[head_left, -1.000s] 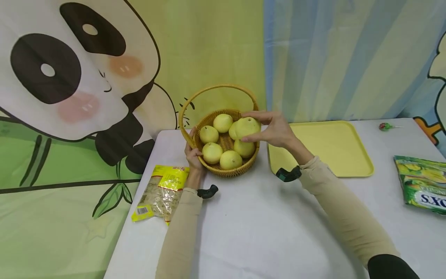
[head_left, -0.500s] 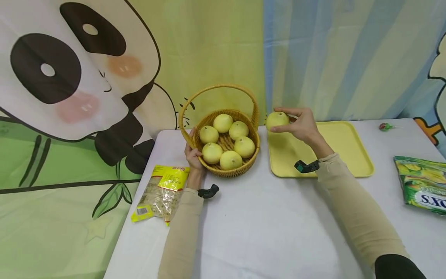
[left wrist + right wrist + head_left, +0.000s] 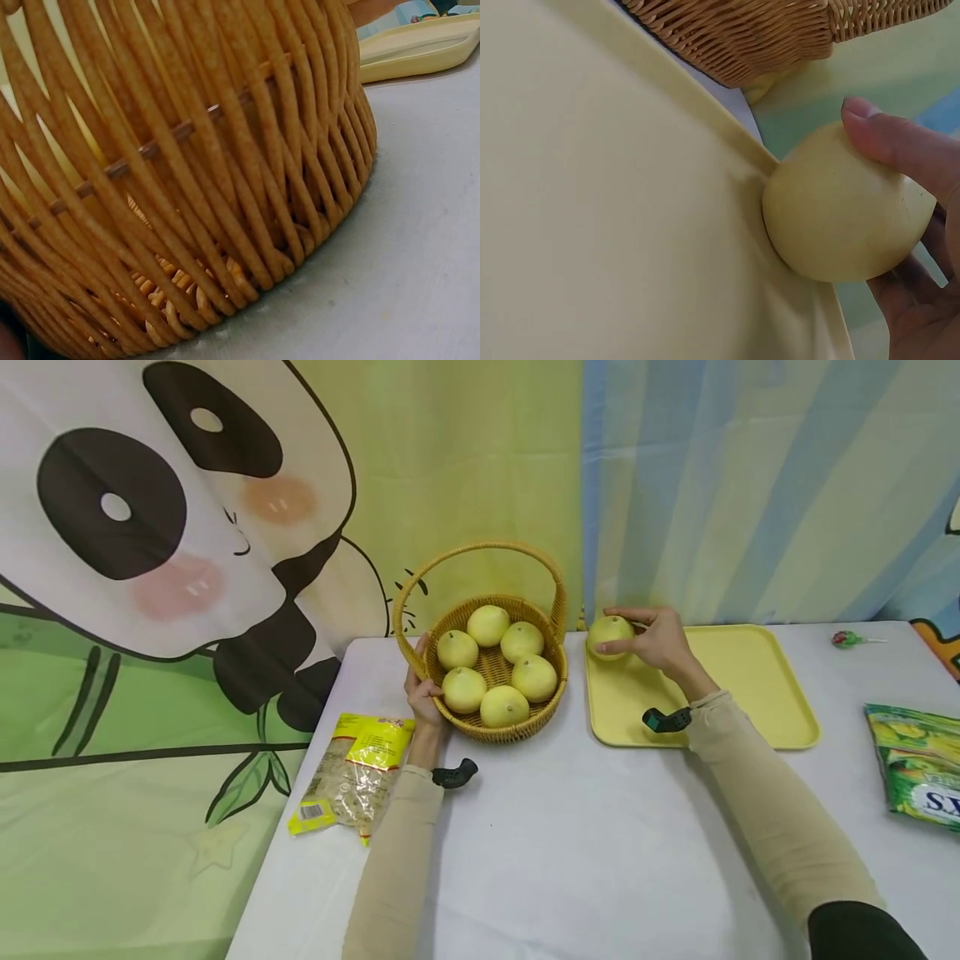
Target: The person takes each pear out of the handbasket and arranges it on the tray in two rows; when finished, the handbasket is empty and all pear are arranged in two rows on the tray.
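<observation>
My right hand (image 3: pixel 662 642) pinches a round pale yellow pear (image 3: pixel 609 635) between thumb and fingers, over the back left corner of a yellow tray (image 3: pixel 742 689). In the right wrist view, the pear (image 3: pixel 840 214) sits close against the tray's rim (image 3: pixel 697 109); whether it touches the bottom I cannot tell. On the left, my left hand (image 3: pixel 426 700) grips the side of a wicker basket (image 3: pixel 517 729), its thumb at the rim. Several more pears (image 3: pixel 488 626) lie in a ring inside. Only the basket's woven wall (image 3: pixel 217 165) fills most of the left wrist view.
A yellow-and-clear plastic bag (image 3: pixel 356 772) lies left of the left forearm. Toward the right edge are a green snack bag (image 3: pixel 918 764) and a wrapped lollipop (image 3: pixel 846 639). A printed panda curtain (image 3: pixel 480 460) hangs directly behind the white table (image 3: pixel 570 852).
The right hand has carried one pear from above the basket rightward, then lowered it at the tray's corner. The left hand keeps its grip on the basket. The head view has shifted slightly.
</observation>
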A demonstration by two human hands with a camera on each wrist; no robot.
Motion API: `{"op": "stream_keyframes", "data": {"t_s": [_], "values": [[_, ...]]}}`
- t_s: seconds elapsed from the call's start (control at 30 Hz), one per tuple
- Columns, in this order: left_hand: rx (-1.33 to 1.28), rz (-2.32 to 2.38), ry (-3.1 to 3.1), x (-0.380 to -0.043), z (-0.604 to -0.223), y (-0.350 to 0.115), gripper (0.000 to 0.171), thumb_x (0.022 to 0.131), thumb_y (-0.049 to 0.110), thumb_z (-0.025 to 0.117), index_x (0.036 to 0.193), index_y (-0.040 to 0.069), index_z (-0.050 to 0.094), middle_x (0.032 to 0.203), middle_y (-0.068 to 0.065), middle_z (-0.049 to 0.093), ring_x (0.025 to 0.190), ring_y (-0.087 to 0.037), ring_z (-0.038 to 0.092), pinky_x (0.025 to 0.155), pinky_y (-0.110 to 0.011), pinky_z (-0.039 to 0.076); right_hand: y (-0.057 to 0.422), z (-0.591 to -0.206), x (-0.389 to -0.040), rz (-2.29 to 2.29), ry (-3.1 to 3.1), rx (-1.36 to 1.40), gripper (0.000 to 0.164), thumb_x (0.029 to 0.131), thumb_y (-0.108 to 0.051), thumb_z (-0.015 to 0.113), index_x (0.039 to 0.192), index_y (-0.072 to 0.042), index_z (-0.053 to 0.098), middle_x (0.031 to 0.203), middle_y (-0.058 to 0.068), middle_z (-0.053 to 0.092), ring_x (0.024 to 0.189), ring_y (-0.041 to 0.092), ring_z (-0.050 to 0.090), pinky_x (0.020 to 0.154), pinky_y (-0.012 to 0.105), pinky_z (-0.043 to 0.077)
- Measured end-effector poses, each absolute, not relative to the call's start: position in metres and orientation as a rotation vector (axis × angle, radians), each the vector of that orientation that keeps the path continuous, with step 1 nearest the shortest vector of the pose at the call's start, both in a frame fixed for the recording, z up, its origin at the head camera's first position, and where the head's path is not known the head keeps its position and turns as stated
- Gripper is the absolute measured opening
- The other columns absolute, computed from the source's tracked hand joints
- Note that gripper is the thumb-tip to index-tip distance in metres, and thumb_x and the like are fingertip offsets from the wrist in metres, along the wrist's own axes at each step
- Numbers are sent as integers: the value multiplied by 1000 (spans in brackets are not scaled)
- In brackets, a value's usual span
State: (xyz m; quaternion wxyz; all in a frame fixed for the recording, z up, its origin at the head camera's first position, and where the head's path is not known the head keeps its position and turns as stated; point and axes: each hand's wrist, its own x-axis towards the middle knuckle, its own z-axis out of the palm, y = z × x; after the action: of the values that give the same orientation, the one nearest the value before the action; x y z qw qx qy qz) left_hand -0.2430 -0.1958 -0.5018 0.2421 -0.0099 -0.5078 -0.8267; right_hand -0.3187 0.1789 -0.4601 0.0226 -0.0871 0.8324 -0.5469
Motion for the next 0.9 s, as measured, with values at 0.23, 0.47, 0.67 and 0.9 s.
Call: {"op": "stream_keyframes", "data": {"t_s": [0.23,0.47,0.67,0.9], "values": [[-27,-2264,-1357,-243,-499,-195,94,65,-9,28,158,-3,44,167,-17,42,155,-29,39,129,-40,27,179,-459,-323,-1691,2574,-328,69,76,-28,97,139,-13,72,145,11,68,144,31,55,119,48,43],[-4,-2284,-1364,-243,-500,-194,95,66,-9,28,159,-1,44,168,-14,42,156,-27,38,129,-39,25,182,-463,-326,-1705,2526,-444,71,83,-18,91,148,-9,63,153,15,61,147,34,50,122,53,39],[18,-2297,-1374,-242,-503,-194,95,67,-8,28,160,1,42,167,-13,44,155,-25,38,129,-39,25,182,-466,-324,-1670,2512,-491,83,84,-17,90,158,-12,52,163,14,50,153,35,42,124,54,34],[-6,-2314,-1334,-239,-501,-193,97,64,-8,28,161,-4,38,167,-15,42,156,-27,38,129,-39,25,176,-444,-310,-1669,2555,-566,88,85,-18,90,161,-13,47,167,14,45,156,36,37,127,56,28]]}}
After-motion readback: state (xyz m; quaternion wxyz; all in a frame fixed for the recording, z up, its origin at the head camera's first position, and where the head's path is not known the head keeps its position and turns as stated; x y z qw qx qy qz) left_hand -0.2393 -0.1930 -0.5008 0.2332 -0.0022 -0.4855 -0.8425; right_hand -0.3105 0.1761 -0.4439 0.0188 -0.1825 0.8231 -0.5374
